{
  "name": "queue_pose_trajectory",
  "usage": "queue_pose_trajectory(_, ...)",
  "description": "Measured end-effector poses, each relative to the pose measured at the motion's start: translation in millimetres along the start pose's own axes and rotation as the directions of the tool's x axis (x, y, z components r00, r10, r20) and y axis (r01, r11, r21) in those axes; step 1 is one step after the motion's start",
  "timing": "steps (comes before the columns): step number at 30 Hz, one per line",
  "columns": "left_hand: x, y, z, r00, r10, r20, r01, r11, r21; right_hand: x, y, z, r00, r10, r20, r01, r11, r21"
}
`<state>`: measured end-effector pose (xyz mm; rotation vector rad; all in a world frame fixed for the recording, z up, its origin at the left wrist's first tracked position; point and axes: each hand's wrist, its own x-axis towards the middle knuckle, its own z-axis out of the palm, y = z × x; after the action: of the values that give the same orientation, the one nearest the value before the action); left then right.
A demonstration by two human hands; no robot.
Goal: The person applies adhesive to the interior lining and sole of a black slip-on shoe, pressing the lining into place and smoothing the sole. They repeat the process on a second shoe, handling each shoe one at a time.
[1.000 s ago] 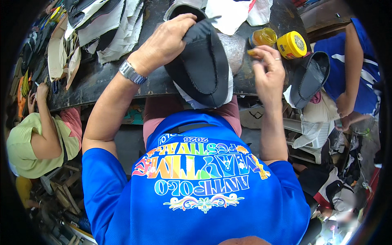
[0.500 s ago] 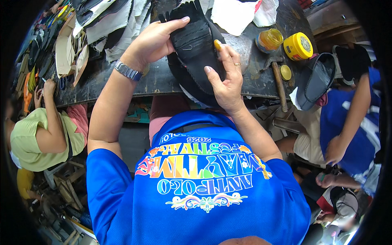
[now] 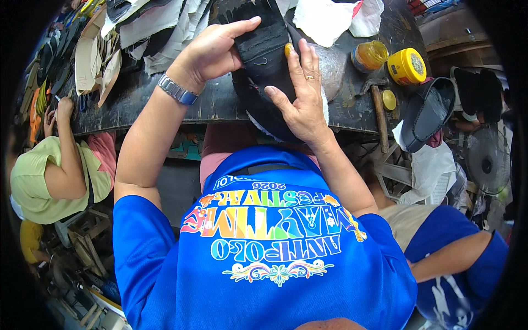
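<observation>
A black shoe upper (image 3: 267, 82) with a fringed far edge and a small staple-like wire on it leans over the near edge of the dark table. My left hand (image 3: 217, 52) grips its left side, thumb on top and fingers hidden beneath. Flat along the right side of the upper lies my right hand (image 3: 302, 96), its fingers stretched out and the thumb apart. Yellow glue coats the tip of its index finger.
Right of my hands are a glue jar (image 3: 369, 56), a yellow tub (image 3: 407, 66), a hammer (image 3: 379, 118), a round yellow lid (image 3: 389, 99) and another black upper (image 3: 428, 118). Cut pieces (image 3: 151, 27) pile up at left. Co-workers sit on both sides.
My right hand has shifted slightly left over the upper, and its fingers have straightened. The co-worker in blue at right has moved lower and away from the table.
</observation>
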<state>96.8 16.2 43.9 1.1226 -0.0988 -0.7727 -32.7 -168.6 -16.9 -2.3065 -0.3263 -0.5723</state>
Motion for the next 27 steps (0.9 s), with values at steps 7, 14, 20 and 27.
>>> queue_pose_trajectory(7,-1.4,3.2,4.6,1.000,-0.017,-0.021,0.017,0.999,0.031,-2.4,-6.3,7.8,0.994,-0.045,0.097,0.067,0.969,-0.236)
queue_pose_trajectory(14,-3.4,0.7,5.1,0.999,0.027,-0.025,-0.028,0.999,-0.019,-3.8,-9.9,8.3,0.983,-0.119,0.141,0.154,0.949,-0.275)
queue_pose_trajectory(20,1.7,1.4,-1.9,1.000,-0.001,0.025,0.003,0.996,-0.084,-2.9,0.8,-6.0,0.985,-0.098,-0.142,0.117,0.984,0.131)
queue_pose_trajectory(27,1.7,-1.7,-1.3,1.000,0.013,-0.007,-0.013,1.000,0.028,-11.4,6.5,1.3,0.998,-0.066,0.011,0.066,0.953,-0.295)
